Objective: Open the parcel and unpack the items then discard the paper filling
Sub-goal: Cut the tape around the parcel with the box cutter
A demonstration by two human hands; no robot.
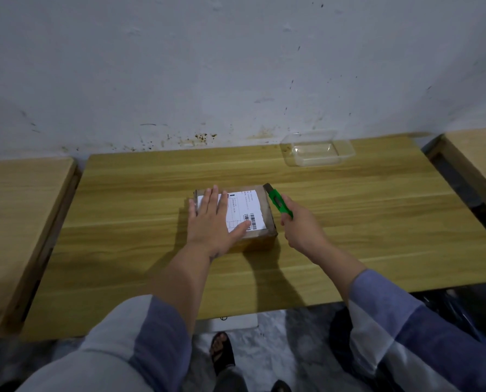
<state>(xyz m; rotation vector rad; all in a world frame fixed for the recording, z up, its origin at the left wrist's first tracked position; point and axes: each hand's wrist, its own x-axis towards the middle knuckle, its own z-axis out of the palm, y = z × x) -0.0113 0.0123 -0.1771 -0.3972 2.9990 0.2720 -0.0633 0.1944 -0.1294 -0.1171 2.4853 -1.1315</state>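
A small brown cardboard parcel point(265, 219) with a white shipping label point(246, 207) lies closed in the middle of the wooden table point(377, 222). My left hand point(212, 222) lies flat on its top with fingers spread, covering the label's left part. My right hand point(301, 227) grips a green utility knife point(280, 204) just right of the parcel. The knife's tip rests at the parcel's far right top corner.
A clear plastic container point(316, 149) stands at the back right of the table, near the stained white wall. Other wooden tabletops point(15, 207) flank the table left and right. Below the near edge I see my sandalled foot point(222, 349) on the floor.
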